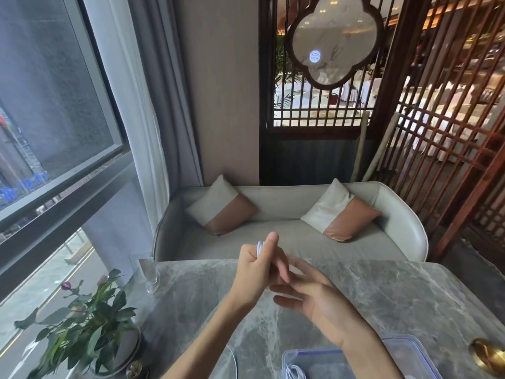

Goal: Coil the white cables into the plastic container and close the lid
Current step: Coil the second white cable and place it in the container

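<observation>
My left hand point(255, 265) is raised above the marble table point(382, 291), and its curled fingers and thumb grip a bundle of coiled white cable point(260, 247); only the top loops show by the thumb. My right hand point(308, 294) lies just to its right, fingers straight and spread, the tips meeting the left hand's fingers. A clear plastic container point(303, 359) with blue edges sits at the bottom edge of the view, under my right forearm. Another coiled white cable point(293, 372) lies inside it. The lid point(410, 348) lies flat to its right.
A potted plant point(87, 329) stands at the table's near left corner, with a clear glass vase point(150, 272) behind it. A gold object point(489, 354) sits at the right edge. A grey sofa point(289, 236) with two cushions stands beyond the table.
</observation>
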`<control>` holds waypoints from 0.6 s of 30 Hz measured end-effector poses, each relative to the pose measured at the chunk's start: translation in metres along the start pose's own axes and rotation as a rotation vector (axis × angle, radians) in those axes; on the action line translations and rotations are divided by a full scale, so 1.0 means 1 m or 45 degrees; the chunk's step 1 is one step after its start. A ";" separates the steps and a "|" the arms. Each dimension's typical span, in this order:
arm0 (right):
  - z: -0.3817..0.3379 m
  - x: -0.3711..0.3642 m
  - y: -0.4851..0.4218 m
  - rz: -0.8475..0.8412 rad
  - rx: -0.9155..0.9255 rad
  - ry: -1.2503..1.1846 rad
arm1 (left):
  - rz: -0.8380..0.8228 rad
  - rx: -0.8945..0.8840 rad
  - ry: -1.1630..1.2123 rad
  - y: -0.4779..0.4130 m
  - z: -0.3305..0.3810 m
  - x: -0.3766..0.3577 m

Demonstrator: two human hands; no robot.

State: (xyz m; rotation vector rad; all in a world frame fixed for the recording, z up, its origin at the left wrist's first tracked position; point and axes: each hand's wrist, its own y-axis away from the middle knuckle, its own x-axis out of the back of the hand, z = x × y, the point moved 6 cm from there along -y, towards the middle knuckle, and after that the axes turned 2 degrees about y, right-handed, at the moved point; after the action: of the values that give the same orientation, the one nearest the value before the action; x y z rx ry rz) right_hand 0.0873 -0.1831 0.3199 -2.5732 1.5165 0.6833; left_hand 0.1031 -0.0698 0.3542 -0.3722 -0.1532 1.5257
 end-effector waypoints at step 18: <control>-0.004 -0.002 -0.007 -0.140 0.226 1.146 | -0.157 0.360 0.286 0.006 -0.016 0.012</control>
State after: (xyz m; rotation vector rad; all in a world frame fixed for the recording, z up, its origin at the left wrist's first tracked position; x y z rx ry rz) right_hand 0.0936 -0.1792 0.3231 -2.9174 1.4542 -0.7017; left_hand 0.1033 -0.0598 0.3358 -0.2993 0.2117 1.3505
